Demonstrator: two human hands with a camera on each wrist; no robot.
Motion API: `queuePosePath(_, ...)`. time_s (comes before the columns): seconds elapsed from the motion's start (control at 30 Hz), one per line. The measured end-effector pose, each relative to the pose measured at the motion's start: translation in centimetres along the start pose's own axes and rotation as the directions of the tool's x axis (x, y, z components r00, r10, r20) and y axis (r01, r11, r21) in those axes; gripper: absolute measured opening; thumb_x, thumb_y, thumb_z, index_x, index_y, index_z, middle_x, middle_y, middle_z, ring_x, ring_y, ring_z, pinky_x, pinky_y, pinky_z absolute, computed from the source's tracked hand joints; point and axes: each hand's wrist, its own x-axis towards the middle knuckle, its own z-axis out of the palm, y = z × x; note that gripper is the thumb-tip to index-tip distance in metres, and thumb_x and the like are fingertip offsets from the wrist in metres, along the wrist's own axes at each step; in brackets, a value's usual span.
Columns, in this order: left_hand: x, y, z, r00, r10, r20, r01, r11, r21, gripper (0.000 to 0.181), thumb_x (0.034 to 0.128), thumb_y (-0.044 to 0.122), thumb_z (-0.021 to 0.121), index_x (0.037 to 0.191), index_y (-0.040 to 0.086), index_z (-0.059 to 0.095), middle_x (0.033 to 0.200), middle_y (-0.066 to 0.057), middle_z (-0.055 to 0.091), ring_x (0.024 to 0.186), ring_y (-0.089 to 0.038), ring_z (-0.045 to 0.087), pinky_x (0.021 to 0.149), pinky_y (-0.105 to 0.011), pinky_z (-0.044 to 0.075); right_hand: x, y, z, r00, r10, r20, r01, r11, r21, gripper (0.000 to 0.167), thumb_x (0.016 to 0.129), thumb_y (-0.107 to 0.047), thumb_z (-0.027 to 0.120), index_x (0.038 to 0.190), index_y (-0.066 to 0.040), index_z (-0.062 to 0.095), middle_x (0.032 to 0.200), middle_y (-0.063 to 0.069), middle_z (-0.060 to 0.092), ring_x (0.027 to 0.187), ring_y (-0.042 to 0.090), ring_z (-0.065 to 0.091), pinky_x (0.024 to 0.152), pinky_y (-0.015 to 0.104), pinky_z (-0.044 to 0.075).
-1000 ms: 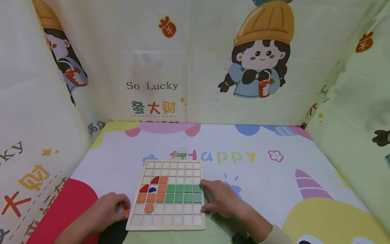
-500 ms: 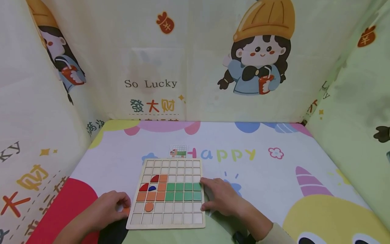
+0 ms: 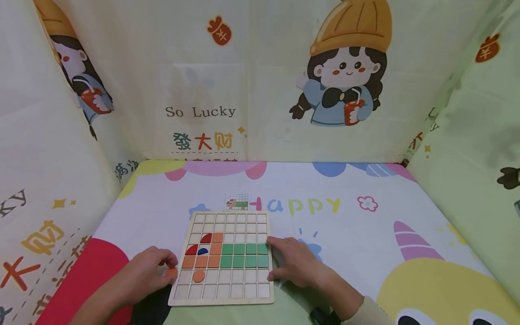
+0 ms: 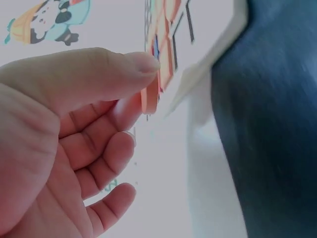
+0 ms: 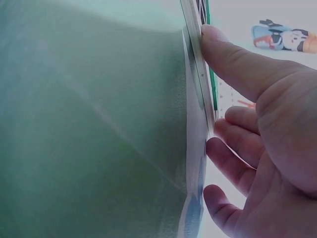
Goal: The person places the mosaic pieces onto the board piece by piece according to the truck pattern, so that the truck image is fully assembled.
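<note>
My left hand (image 3: 144, 274) pinches a small orange piece (image 3: 171, 272) between thumb and index finger, beside the left edge of the wooden grid board (image 3: 221, 301). In the left wrist view the orange piece (image 4: 150, 97) shows nearly edge-on; its full outline cannot be told. Spread fingers of my right hand (image 3: 298, 264) touch the board's right edge. Set in the board are orange squares (image 3: 201, 261), green squares (image 3: 244, 256), two red curved pieces (image 3: 206, 238), a blue half-round piece (image 3: 202, 251) and an orange disc (image 3: 198, 276).
Just behind the board lies a small pattern card (image 3: 237, 201) with a similar coloured design. A printed cloth (image 3: 345, 234) covers the table, and patterned cloth walls (image 3: 264, 90) stand at the back and sides. A black object (image 3: 321, 317) is near the right wrist.
My left hand has lifted slightly and shifted right with the orange piece, bringing it to the board's left edge. The right hand stays against the board.
</note>
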Motion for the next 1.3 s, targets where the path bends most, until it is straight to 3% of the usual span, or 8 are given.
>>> queuePosePath(0.23,-0.3,2.0,0.4,0.999,0.05,-0.019,-0.05,0.998,-0.029,0.034,0.0699,0.018,0.091,0.096,0.016,0.07,0.094,0.0,0.058,0.094,-0.021,0.053,0.068,-0.029,0.056,0.0,0.0,-0.1,1.0,-0.005,-0.013,0.005,1.0,-0.005,0.082,0.077,-0.041,0.085,0.144,-0.01,0.05,0.141,0.008,0.057,0.125,0.032,0.051,0.101,0.056,0.039)
queuePosePath(0.37,-0.2,3.1,1.0,0.992,0.127,-0.022,-0.128,0.99,-0.053,0.031,0.0719,0.02,0.09,0.094,0.017,0.069,0.092,0.002,0.057,0.09,-0.018,0.052,0.068,-0.026,0.054,0.0,-0.1,-0.1,1.0,0.001,-0.01,-0.001,1.0,-0.009,0.081,0.078,-0.041,0.085,0.144,-0.01,0.05,0.141,0.008,0.057,0.124,0.032,0.051,0.1,0.056,0.039)
queuePosePath(0.53,0.2,4.3,2.0,0.953,0.3,-0.049,-0.302,0.951,-0.069,0.025,0.0763,0.019,0.087,0.092,0.018,0.067,0.088,0.006,0.055,0.085,-0.016,0.05,0.068,-0.025,0.049,0.0,0.0,0.0,1.0,0.005,-0.011,-0.005,1.0,-0.006,0.081,0.078,-0.04,0.085,0.144,-0.01,0.05,0.14,0.007,0.057,0.125,0.032,0.051,0.1,0.056,0.039)
queuePosePath(0.6,0.3,4.7,2.3,0.931,0.361,-0.063,-0.364,0.93,-0.058,0.024,0.0775,0.018,0.086,0.091,0.018,0.066,0.085,0.008,0.053,0.083,-0.015,0.049,0.068,-0.026,0.048,0.0,-0.1,0.0,1.0,0.001,-0.016,-0.001,1.0,-0.005,0.081,0.077,-0.039,0.085,0.144,-0.01,0.05,0.14,0.008,0.057,0.125,0.032,0.051,0.1,0.056,0.039)
queuePosePath(0.9,1.3,6.3,3.6,0.873,0.475,-0.108,-0.48,0.877,-0.025,0.019,0.0809,0.011,0.08,0.089,0.02,0.065,0.084,0.013,0.052,0.08,-0.008,0.046,0.068,-0.027,0.045,-0.1,-0.2,-0.2,1.0,-0.006,-0.021,0.006,1.0,-0.006,0.081,0.078,-0.04,0.085,0.144,-0.009,0.05,0.141,0.008,0.057,0.125,0.033,0.051,0.1,0.057,0.039)
queuePosePath(1.03,1.6,7.3,4.1,0.873,0.479,-0.093,-0.482,0.876,-0.013,0.017,0.0814,0.011,0.079,0.091,0.019,0.068,0.086,0.014,0.054,0.084,-0.009,0.047,0.071,-0.027,0.047,0.0,-0.3,-0.3,1.0,-0.008,-0.022,0.008,1.0,-0.004,0.081,0.077,-0.039,0.086,0.144,-0.01,0.05,0.14,0.009,0.058,0.125,0.033,0.052,0.1,0.057,0.039)
queuePosePath(1.2,2.0,8.8,4.9,0.887,0.461,-0.02,-0.462,0.887,-0.006,0.014,0.0818,0.018,0.081,0.092,0.019,0.071,0.09,0.014,0.059,0.09,-0.014,0.05,0.079,-0.035,0.049,0.0,-0.4,-0.4,1.0,0.014,-0.005,-0.014,1.0,0.002,0.082,0.077,-0.041,0.085,0.145,-0.01,0.05,0.141,0.008,0.057,0.125,0.032,0.051,0.101,0.056,0.039)
queuePosePath(1.3,2.2,9.4,5.5,0.884,0.467,0.004,-0.467,0.884,0.008,0.013,0.0829,0.02,0.08,0.093,0.02,0.072,0.09,0.016,0.059,0.091,-0.013,0.05,0.083,-0.037,0.048,0.0,-0.4,-0.4,1.0,0.027,0.006,-0.027,1.0,0.004,0.082,0.078,-0.042,0.085,0.145,-0.01,0.05,0.142,0.006,0.056,0.126,0.031,0.05,0.102,0.056,0.038)
